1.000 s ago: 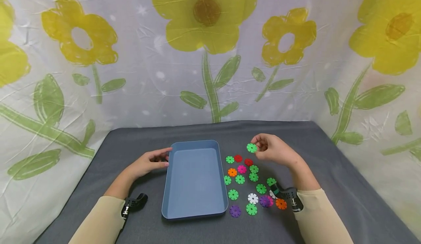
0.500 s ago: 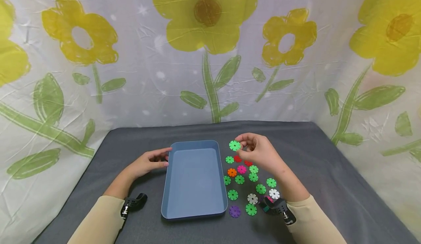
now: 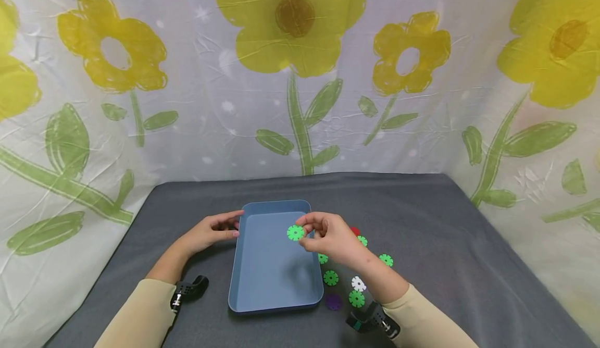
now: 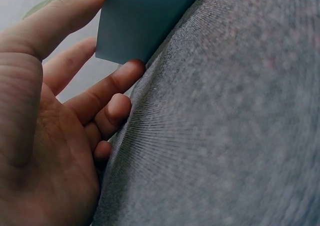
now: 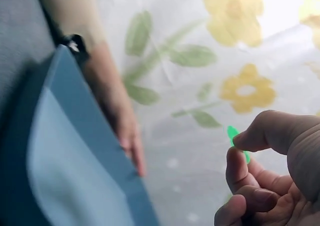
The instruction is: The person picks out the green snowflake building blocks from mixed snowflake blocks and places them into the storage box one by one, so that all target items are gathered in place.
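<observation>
My right hand (image 3: 330,239) pinches a bright green notched plastic disc (image 3: 293,233) between thumb and index finger. It holds the disc above the right side of a shallow blue tray (image 3: 267,280). In the right wrist view the green disc (image 5: 232,132) shows nearly edge-on at the fingertips, with the tray (image 5: 85,136) at the left. At the tray's left wall my left hand (image 3: 208,233) rests with relaxed fingers. The left wrist view shows the thumb and fingertips touching the outside of the tray (image 4: 145,20). The tray's interior holds nothing visible.
Loose notched discs lie right of the tray, among them a green disc (image 3: 330,278), a white disc (image 3: 358,284) and a purple disc (image 3: 333,301). My right arm hides others. A dark grey cloth (image 3: 422,207) covers the table; a flowered curtain (image 3: 197,77) hangs behind.
My right hand has carried the green disc leftward, from beyond the scattered discs to above the tray. The left hand and the tray have stayed where they were.
</observation>
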`<state>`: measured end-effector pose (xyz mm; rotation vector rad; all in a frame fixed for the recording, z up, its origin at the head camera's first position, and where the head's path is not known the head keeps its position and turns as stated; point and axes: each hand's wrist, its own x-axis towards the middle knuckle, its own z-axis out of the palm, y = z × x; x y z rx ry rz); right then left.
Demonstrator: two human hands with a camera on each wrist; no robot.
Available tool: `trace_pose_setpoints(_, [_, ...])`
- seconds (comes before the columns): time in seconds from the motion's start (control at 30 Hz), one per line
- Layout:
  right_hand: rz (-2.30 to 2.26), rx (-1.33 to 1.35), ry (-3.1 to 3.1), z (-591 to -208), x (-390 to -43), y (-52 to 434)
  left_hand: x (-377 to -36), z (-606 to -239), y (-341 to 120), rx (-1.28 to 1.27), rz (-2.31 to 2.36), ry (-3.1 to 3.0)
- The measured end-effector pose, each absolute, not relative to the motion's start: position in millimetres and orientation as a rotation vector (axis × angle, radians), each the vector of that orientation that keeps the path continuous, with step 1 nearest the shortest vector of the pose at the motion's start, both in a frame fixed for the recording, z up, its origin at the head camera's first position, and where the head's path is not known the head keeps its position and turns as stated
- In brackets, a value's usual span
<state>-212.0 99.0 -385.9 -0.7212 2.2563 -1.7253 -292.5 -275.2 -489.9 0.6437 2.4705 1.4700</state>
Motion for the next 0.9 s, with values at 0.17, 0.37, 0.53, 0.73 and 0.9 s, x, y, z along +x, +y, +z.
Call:
trace_pose_setpoints(0.17, [-1.666, -0.757, 2.207, -402.2, -206.0, 79.6, -292.7, -487.3, -274.5, 0.626, 1.46, 2.479])
trace_pose_setpoints(0.37, [-1.579, -0.806, 2.212, -418.9, -197.9, 62.3, -294.3, -487.0, -272.0, 0.601, 1.436, 2.5])
trace_pose_setpoints(0.53, [-1.507, -0.83, 2.227, -431.6, -192.0, 51.0, -294.0, -488.5, -272.8, 0.594, 1.435, 2.509])
trace_pose_setpoints(0.73, [-1.42, -0.907, 2.24, -447.5, -186.8, 40.4, -293.1, -491.0, -275.0, 0.605, 1.446, 2.501])
trace_pose_setpoints(0.9, [-1.275, -0.994, 2.246, -456.2, -184.0, 34.9, -292.0, -490.2, -275.9, 0.613, 1.446, 2.494])
